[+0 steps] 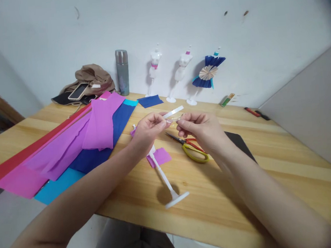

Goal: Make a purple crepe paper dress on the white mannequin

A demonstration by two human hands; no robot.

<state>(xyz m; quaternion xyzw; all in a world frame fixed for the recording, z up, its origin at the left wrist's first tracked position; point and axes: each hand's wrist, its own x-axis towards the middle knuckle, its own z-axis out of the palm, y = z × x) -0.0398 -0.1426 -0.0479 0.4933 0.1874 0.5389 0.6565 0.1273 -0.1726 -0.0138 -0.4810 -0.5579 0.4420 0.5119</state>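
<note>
Both my hands meet over the middle of the table. My left hand (151, 127) is closed in a pinch, with a narrow white strip (174, 112) sticking out of it to the right. Opposite it, my right hand (195, 124) pinches a thin, shiny, clear strip (173, 119) that stretches between the fingertips of both hands. Beneath my left hand lies a small white dress-form stand (162, 176), tilted over; its upper part is mostly hidden. Purple crepe paper (161, 157) lies beside its pole. Scissors (195, 152) with yellow handles rest below my right hand, alongside a red-handled tool (192, 140).
Crepe paper sheets (99, 125) cover the left side. Along the wall stand a thermos (123, 74), two white dress forms (155, 60) and one dressed in blue paper (207, 73). A phone (78, 91) lies by brown cloth (94, 76). A black flat item (240, 145) sits rightward.
</note>
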